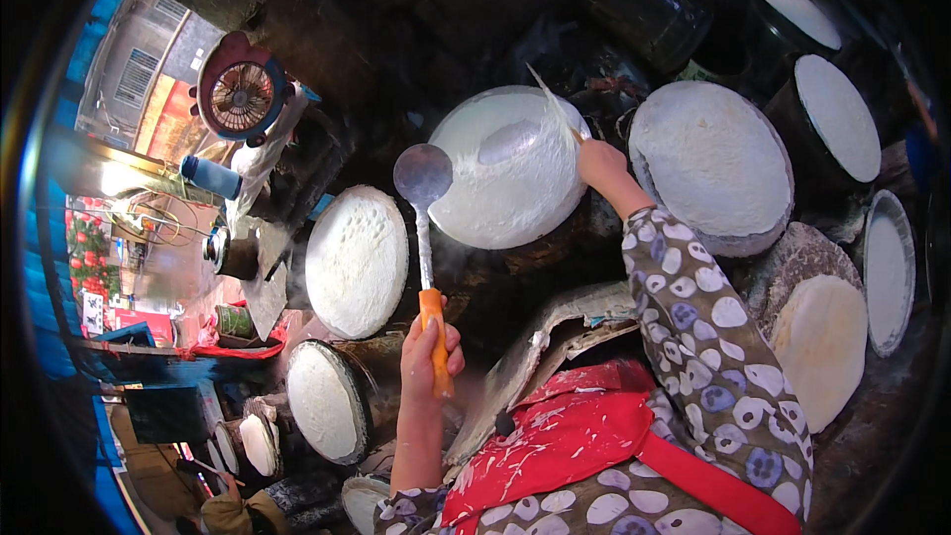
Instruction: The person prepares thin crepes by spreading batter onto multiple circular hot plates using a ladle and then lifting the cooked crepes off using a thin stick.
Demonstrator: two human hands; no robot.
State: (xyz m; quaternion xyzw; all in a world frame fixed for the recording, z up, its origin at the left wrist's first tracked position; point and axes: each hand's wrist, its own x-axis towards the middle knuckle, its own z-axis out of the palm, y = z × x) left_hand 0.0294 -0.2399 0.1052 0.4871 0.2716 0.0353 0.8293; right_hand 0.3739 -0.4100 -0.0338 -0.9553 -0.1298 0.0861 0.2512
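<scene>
Upright in my left hand [432, 349] is a metal ladle [423, 176], my fingers wrapped round its orange handle. The ladle's round bowl overlaps the left rim of a round pan [490, 210] coated in wet white batter, a shiny patch near its middle. Over that pan's right side, my right hand [602, 170] grips a thin, pointed spatula [557, 111] smeared with white; most of its handle is hidden in my fingers. To the left lies a round of white batter with a pitted surface [357, 263]. Another white round [711, 168] is close to my right wrist.
Several more white rounds stand about, including one at lower left [325, 403] and one at far right [837, 117]. A small fan [241, 96] and a blue cylinder [211, 177] are at upper left. Another person's hand [232, 486] shows at lower left.
</scene>
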